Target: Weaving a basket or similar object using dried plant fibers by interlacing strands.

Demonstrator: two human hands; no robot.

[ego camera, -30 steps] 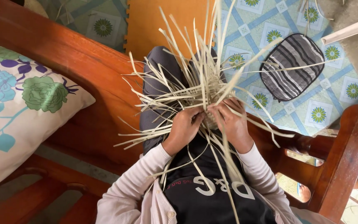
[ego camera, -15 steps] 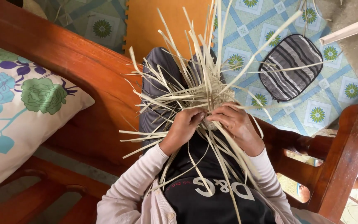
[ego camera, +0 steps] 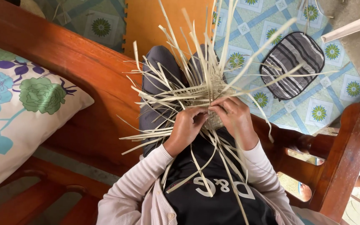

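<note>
Pale straw-coloured strips, flat and narrow, are recorded in the head view as a half-made woven piece (ego camera: 214,118) held over the lap of a seated person.

Item 1: woven piece. A small, tightly plaited core is seen between the two hands; from it many loose strip ends (ego camera: 176,83) fan outward and upward, unwoven. By this it is judged that only the centre is done and most of the plaiting is left.

Item 2: left hand (ego camera: 187,129). Fingers are curled around strips at the near-left side of the core, grasping them.

Item 3: right hand (ego camera: 235,118). Fingers are bent over the core's right side, pinching strips against it.

Item 4: wooden bench (ego camera: 84,83), red-brown and glossy, on which the person is seated; one armrest (ego camera: 346,154) is seen at the right edge.

Item 5: floral cushion (ego camera: 17,112), white with green, blue and purple flowers, laid at the left end of the bench seat, well apart from the hands.

Item 6: striped pad (ego camera: 293,64), grey and black, lying on the patterned floor mat (ego camera: 334,96) beyond the knees.

Containers: none is seen with contents; whether the woven core has any hollow cannot be told.
</note>
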